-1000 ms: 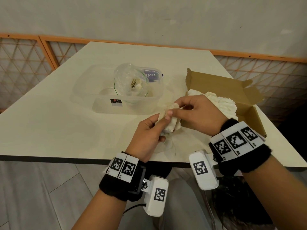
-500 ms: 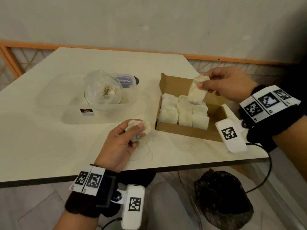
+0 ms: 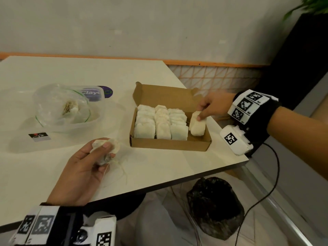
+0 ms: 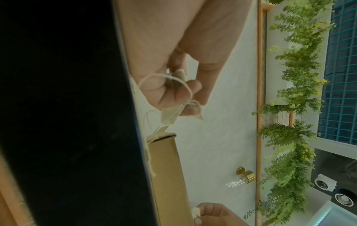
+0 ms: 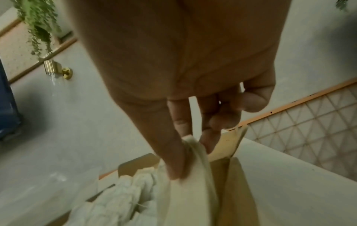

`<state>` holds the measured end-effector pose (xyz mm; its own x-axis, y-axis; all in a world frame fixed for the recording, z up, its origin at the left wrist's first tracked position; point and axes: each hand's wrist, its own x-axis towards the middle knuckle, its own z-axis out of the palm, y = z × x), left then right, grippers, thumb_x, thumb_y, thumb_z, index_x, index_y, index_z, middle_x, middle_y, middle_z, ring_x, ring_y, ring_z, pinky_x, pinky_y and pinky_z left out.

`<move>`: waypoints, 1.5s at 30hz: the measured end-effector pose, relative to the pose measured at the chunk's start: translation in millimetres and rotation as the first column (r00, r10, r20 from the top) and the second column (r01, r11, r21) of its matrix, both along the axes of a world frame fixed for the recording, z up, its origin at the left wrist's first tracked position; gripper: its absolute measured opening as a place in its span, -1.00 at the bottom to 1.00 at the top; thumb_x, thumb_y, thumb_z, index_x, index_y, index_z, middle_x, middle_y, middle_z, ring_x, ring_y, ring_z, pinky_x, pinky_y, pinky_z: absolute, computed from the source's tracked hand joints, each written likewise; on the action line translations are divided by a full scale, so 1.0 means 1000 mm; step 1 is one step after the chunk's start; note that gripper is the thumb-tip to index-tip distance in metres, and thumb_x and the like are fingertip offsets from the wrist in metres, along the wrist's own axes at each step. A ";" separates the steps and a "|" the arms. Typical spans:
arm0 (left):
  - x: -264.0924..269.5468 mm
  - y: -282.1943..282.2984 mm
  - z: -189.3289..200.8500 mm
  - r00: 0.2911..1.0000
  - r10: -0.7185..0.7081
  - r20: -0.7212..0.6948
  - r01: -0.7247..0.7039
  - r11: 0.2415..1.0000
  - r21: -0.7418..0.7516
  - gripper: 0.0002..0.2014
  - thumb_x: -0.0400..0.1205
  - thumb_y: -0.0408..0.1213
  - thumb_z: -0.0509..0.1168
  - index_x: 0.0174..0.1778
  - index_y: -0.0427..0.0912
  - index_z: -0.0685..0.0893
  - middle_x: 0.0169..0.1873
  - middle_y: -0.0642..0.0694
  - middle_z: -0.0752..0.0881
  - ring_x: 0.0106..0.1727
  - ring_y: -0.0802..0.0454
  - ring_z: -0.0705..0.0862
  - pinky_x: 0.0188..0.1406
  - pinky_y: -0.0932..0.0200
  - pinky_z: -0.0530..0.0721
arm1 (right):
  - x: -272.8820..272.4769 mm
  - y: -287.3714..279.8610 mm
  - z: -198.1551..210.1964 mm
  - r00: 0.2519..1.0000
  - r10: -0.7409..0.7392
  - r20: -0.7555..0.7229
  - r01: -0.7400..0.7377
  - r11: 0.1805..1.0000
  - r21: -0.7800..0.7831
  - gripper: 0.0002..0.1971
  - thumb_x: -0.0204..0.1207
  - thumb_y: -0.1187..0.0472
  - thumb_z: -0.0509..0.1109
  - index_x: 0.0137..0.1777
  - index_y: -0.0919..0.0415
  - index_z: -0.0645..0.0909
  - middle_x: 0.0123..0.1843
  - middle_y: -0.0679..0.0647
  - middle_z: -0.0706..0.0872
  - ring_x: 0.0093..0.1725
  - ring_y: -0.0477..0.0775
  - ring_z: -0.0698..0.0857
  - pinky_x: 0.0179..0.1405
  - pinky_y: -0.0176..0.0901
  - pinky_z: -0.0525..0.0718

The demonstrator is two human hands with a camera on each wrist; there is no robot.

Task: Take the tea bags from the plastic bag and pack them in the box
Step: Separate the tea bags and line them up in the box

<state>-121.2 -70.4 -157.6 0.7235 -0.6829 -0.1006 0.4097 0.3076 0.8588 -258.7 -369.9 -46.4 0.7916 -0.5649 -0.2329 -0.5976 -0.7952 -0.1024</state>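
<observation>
An open brown cardboard box lies on the white table, with rows of white tea bags standing in it. My right hand pinches the top of one tea bag that stands slanted in the box's right end; the right wrist view shows thumb and fingers on this tea bag. My left hand grips a small bunch of tea bags just left of the box, strings dangling below. A clear plastic bag with a few tea bags sits at far left.
The plastic bag rests in a clear plastic container whose lid stands behind it. The table's right edge runs close to the box. A dark bag lies on the floor below, with a cable hanging from my right wrist.
A second ago both hands held the bunch together. The right hand then carried one tea bag over the box and has lowered it into the right end. The left hand stayed put.
</observation>
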 end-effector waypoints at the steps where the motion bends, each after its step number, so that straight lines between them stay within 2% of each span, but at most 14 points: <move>1: 0.000 0.000 0.000 1.000 0.003 0.001 -0.003 1.000 0.004 -0.87 0.45 -0.32 0.29 -0.12 -0.21 0.67 -0.33 -0.01 0.72 -0.41 0.23 0.66 -0.52 0.50 0.52 | 0.001 -0.001 -0.002 1.000 -0.006 -0.022 0.006 1.000 -0.009 -0.86 0.43 0.07 0.48 -0.27 0.04 0.59 -0.35 -0.12 0.54 -0.31 -0.11 0.49 -0.30 -0.28 0.40; 5: 0.001 0.000 -0.001 1.000 0.022 -0.008 -0.022 1.000 0.017 -0.89 0.44 -0.32 0.28 -0.16 -0.17 0.67 -0.34 0.00 0.74 -0.41 0.22 0.67 -0.51 0.50 0.53 | 0.009 -0.008 -0.008 0.999 -0.040 -0.023 0.040 0.999 -0.007 -0.78 0.45 0.12 0.47 0.01 0.23 0.69 -0.35 -0.10 0.54 -0.31 -0.10 0.48 -0.31 -0.28 0.39; 8: 0.000 0.000 -0.001 1.000 0.017 -0.013 -0.017 1.000 0.012 -0.91 0.48 -0.34 0.26 -0.17 -0.18 0.67 -0.35 0.00 0.74 -0.42 0.22 0.67 -0.52 0.50 0.53 | 0.013 -0.009 -0.009 0.998 -0.057 -0.039 0.056 0.998 -0.011 -0.66 0.47 0.11 0.46 0.19 0.23 0.65 -0.06 0.02 0.65 -0.08 -0.03 0.54 -0.08 -0.23 0.43; 11: 0.000 0.000 0.000 1.000 0.004 -0.020 -0.004 1.000 0.006 -0.91 0.50 -0.35 0.26 -0.17 -0.19 0.67 -0.35 0.00 0.73 -0.41 0.22 0.66 -0.53 0.50 0.52 | 0.018 -0.011 -0.009 0.997 -0.073 -0.030 0.072 0.997 -0.015 -0.62 0.45 0.12 0.47 0.26 0.21 0.62 0.10 0.06 0.67 0.02 -0.03 0.53 0.00 -0.23 0.43; 15: 0.001 0.001 0.000 0.999 -0.013 -0.033 0.013 1.000 -0.002 -0.90 0.47 -0.35 0.26 -0.17 -0.19 0.67 -0.36 0.00 0.71 -0.42 0.23 0.67 -0.55 0.50 0.53 | 0.024 -0.010 -0.012 0.998 -0.058 -0.033 0.055 0.994 -0.091 -0.62 0.42 0.13 0.50 0.21 0.24 0.61 -0.02 0.03 0.59 -0.02 0.00 0.52 -0.21 -0.23 0.45; 20: 0.001 0.000 -0.001 0.998 -0.006 -0.055 0.005 1.000 -0.024 -0.89 0.47 -0.37 0.26 -0.16 -0.20 0.68 -0.31 -0.04 0.72 -0.41 0.21 0.68 -0.57 0.48 0.54 | 0.019 -0.005 -0.008 0.984 -0.077 0.162 0.094 0.990 -0.105 -0.82 0.42 0.23 0.46 -0.04 0.21 0.56 -0.24 -0.04 0.54 -0.14 0.01 0.53 -0.40 -0.33 0.36; 23: 0.004 0.000 -0.002 0.996 -0.024 -0.091 0.020 0.999 -0.047 -0.84 0.51 -0.37 0.23 -0.09 -0.20 0.71 -0.22 -0.07 0.74 -0.36 0.16 0.70 -0.59 0.43 0.53 | 0.011 0.002 -0.013 0.997 -0.038 0.068 0.041 0.998 -0.048 -0.90 0.45 0.26 0.40 -0.05 0.18 0.65 -0.31 -0.11 0.55 -0.28 -0.14 0.50 -0.35 -0.33 0.41; 25: 0.007 0.000 -0.001 0.990 -0.050 -0.135 0.039 0.996 -0.077 -0.78 0.47 -0.35 0.23 -0.03 -0.20 0.71 -0.16 -0.10 0.75 -0.31 0.13 0.71 -0.58 0.43 0.51 | 0.008 0.003 -0.021 0.998 -0.061 -0.006 0.061 0.997 -0.041 -0.82 0.46 0.24 0.39 0.06 0.12 0.66 -0.13 -0.04 0.59 -0.14 -0.06 0.54 -0.14 -0.26 0.51; 28: 0.012 0.003 -0.001 0.960 -0.088 -0.266 0.054 0.990 -0.134 -0.64 0.31 -0.37 0.36 0.05 -0.25 0.69 -0.06 -0.15 0.75 -0.25 0.05 0.75 -0.50 0.40 0.60 | 0.005 0.003 -0.019 0.992 -0.096 0.083 0.101 0.993 -0.059 -0.79 0.49 0.24 0.37 0.12 0.15 0.65 -0.18 -0.05 0.52 -0.11 -0.02 0.51 -0.08 -0.20 0.48; 31: 0.014 0.008 -0.002 0.915 -0.120 -0.384 0.036 0.975 -0.219 -0.55 0.06 -0.42 0.58 -0.10 -0.27 0.77 -0.04 -0.20 0.77 -0.20 -0.05 0.78 -0.51 0.33 0.65 | 0.004 0.031 -0.010 0.924 -0.076 0.374 0.055 0.996 0.066 -0.88 0.49 0.24 0.39 -0.01 0.18 0.70 -0.31 0.08 0.57 -0.28 0.04 0.53 -0.23 -0.14 0.50; 34: 0.012 0.008 0.004 0.896 -0.061 -0.441 -0.031 0.980 -0.198 -0.82 0.49 -0.44 0.25 -0.02 -0.27 0.64 -0.16 -0.19 0.77 -0.26 -0.02 0.77 -0.57 0.39 0.59 | 0.001 0.092 -0.016 0.834 -0.035 0.551 -0.173 0.931 0.320 -0.94 0.46 0.22 0.44 -0.10 0.12 0.72 -0.27 0.18 0.68 -0.26 0.08 0.60 -0.18 -0.17 0.57; 37: 0.010 0.007 0.007 0.892 -0.058 -0.448 -0.053 0.972 -0.231 -0.78 0.66 -0.44 0.06 0.12 -0.29 0.57 -0.18 -0.22 0.75 -0.28 0.01 0.78 -0.56 0.40 0.60 | 0.013 0.149 -0.045 0.813 -0.042 0.581 -0.309 0.815 0.490 -0.86 0.39 0.16 0.51 -0.07 0.02 0.70 -0.28 -0.07 0.68 -0.33 -0.03 0.63 -0.29 -0.28 0.61; 41: 0.009 0.008 0.005 0.905 -0.076 -0.419 -0.040 0.965 -0.261 -0.75 0.68 -0.43 0.07 0.24 -0.31 0.52 -0.01 -0.30 0.69 -0.33 0.07 0.76 -0.45 0.39 0.64 | 0.039 0.190 -0.087 0.779 -0.213 0.590 -0.269 0.737 0.620 -0.63 0.32 -0.03 0.54 0.09 -0.01 0.59 -0.08 -0.03 0.70 -0.17 0.12 0.73 -0.16 -0.02 0.72; 45: 0.009 0.007 0.002 0.939 -0.111 -0.325 0.015 0.959 -0.283 -0.78 0.61 -0.41 0.15 0.13 -0.26 0.59 -0.11 -0.16 0.74 -0.29 0.08 0.71 -0.34 0.32 0.68 | 0.054 0.212 -0.101 0.706 -0.406 0.580 -0.253 0.621 0.742 -0.66 0.34 -0.02 0.53 0.04 0.08 0.58 -0.18 0.01 0.70 -0.22 0.04 0.75 -0.34 -0.10 0.71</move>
